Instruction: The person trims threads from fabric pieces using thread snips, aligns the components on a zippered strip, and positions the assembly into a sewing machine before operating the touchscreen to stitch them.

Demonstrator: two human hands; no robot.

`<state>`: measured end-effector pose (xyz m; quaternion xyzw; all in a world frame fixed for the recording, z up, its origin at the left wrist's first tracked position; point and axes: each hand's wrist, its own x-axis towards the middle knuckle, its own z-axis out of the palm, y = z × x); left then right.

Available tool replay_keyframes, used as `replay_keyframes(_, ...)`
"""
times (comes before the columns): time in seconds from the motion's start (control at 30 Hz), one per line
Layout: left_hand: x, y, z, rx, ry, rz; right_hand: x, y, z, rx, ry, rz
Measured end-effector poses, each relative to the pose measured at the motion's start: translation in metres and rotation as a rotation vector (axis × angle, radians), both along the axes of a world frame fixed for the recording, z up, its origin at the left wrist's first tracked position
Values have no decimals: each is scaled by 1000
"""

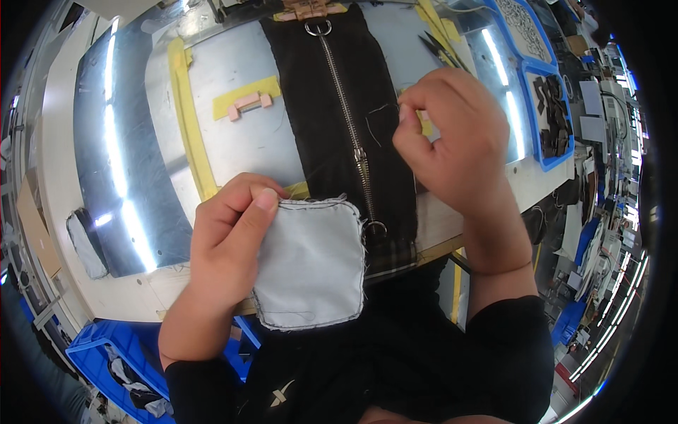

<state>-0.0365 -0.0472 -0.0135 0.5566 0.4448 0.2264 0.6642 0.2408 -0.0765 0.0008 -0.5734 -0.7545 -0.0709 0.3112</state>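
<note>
My left hand [233, 240] grips the top-left edge of a squarish pale grey fabric piece [308, 261] with stitched, frayed edges, thumb on top. My right hand [452, 141] is raised at the right, finger and thumb pinched on a thin pale thread [374, 119] that trails leftward over a black fabric panel [328, 113]. A silver zipper [341, 102] runs down this panel, with D-rings [318, 27] at its ends; the pale piece overlaps its lower left. Black-handled scissors [438, 48] lie beyond my right hand.
The metal-topped table [127, 162] carries yellow tape [185, 120] and pink blocks [247, 104]. Blue trays [526, 71] of small parts sit at right. A dark-and-pale fabric piece [88, 244] lies at left. A blue crate [81, 353] of fabric stands below the table's left front.
</note>
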Motion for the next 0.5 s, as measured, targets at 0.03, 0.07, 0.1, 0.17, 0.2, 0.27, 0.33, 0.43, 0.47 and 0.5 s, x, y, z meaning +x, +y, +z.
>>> replay_keyframes(0.03,0,1,0,-4,-18,-8,1,0,1,-47,43,3)
replay_keyframes(0.07,0,2,0,-5,-15,-6,0,0,4,-48,46,6)
replay_keyframes(0.1,-1,2,-1,-2,-22,-23,-3,-1,8,-220,256,65)
replay_keyframes(0.17,-2,2,-2,2,-27,-37,-10,-3,13,-392,467,128)
replay_keyframes(0.2,-1,2,-2,-5,-42,-38,-14,-4,16,-612,903,207)
replay_keyframes(0.27,1,2,-3,-12,-56,-39,-19,-9,21,-826,1341,286)
replay_keyframes(0.33,1,3,-4,-66,-147,-47,-20,-12,25,-974,1633,378)
replay_keyframes(0.43,0,3,-6,-91,-183,-48,-11,-13,19,-777,1428,380)
replay_keyframes(0.47,0,3,-6,-91,-180,-46,-10,-13,23,-778,1429,383)
replay_keyframes(0.5,0,4,-4,-80,-169,-60,-10,-13,31,-777,1005,328)
